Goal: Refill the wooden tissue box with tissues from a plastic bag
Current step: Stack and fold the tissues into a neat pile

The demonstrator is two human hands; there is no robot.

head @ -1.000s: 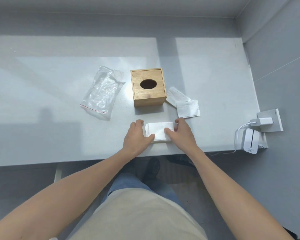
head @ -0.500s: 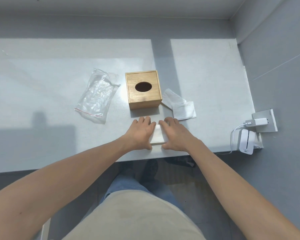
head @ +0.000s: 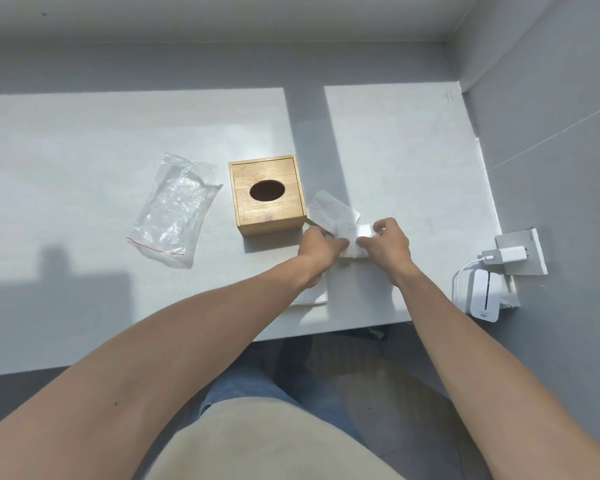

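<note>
Plain indoor room, likely home or office: white table [head: 84,168] set against grey walls, charger [head: 504,254] plugged into wall socket [head: 530,244].

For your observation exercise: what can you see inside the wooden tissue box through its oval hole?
Only darkness shows through the oval opening of the wooden tissue box; no tissue pokes out. The lid and walls hide the rest, so whether anything lies inside cannot be told.
</note>
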